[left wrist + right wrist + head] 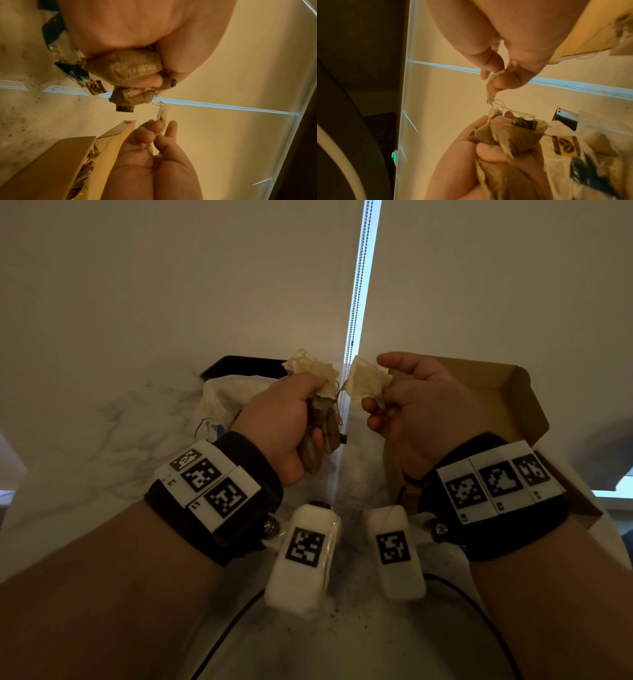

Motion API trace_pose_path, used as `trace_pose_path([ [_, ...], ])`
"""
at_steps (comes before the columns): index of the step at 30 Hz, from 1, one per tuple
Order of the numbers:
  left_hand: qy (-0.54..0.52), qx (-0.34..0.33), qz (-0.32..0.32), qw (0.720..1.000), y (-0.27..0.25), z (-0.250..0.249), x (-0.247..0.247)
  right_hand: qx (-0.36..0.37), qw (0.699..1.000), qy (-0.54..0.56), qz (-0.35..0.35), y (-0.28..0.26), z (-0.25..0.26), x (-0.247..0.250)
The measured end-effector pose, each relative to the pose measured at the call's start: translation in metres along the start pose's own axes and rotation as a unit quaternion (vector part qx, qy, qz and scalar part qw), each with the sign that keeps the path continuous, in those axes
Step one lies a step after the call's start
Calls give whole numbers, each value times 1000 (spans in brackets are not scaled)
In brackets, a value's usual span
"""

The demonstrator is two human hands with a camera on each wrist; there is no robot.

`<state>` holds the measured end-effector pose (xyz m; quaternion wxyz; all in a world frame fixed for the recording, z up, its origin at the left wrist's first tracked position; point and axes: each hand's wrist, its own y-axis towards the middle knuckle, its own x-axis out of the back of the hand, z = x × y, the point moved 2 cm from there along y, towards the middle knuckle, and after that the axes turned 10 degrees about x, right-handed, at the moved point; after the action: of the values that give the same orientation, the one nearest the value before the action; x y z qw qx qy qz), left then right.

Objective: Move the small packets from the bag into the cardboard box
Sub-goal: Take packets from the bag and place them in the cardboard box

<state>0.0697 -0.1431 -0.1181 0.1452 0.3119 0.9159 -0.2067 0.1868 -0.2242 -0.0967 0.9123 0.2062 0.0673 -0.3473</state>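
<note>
My left hand (291,419) grips a bunch of small tea-bag packets (318,433); their pale tops (313,368) stick up above the fist. The same bunch (126,70) fills the left wrist view, and the right wrist view shows it (505,140) with tangled strings. My right hand (407,405) pinches one pale packet (366,385) between thumb and fingers, just right of the bunch; a thin string joins them. The clear plastic bag (219,402) lies behind my left hand. The open cardboard box (513,405) stands under and right of my right hand, with packets inside (89,161).
A black tray (239,364) sits behind the bag. The marble table (102,440) ends at a wall with a bright vertical gap and bead chain (359,302). Dark crumbs dot the table near me (342,611).
</note>
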Motion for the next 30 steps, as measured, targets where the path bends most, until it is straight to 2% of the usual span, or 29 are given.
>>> trace_pose_path([
  [4, 8, -4, -2, 1000, 0, -1, 0, -48, 997, 52, 13, -2, 0, -3],
  [8, 17, 1, 28, 999, -2, 1, -3, -75, 993, 54, 77, -8, 0, -8],
  [11, 6, -1, 28, 1000, -2, 0, -3, -39, 990, -58, 126, -6, -2, -5],
  [13, -1, -5, 21, 1000, -1, -1, -2, -1, 975, -162, 152, -4, -3, -1],
  [16, -2, -5, 20, 1000, 0, -3, 0, 24, 969, -201, 139, -2, -5, 3],
  [20, -19, -5, 0, 1000, -2, -7, 4, -11, 991, -113, 73, 8, -9, 10],
  [22, -12, -22, -20, 999, -2, -10, 7, -50, 997, -2, 55, 8, -5, 9],
  [25, 3, -58, -37, 998, 0, -12, 8, -73, 983, 160, 56, 7, 4, 8],
  [27, 5, -76, -42, 996, 1, -12, 9, -60, 978, 190, 57, 5, 8, 8],
  [30, 2, -83, -42, 996, -1, -13, 9, -40, 986, 158, 37, 6, 6, 9],
])
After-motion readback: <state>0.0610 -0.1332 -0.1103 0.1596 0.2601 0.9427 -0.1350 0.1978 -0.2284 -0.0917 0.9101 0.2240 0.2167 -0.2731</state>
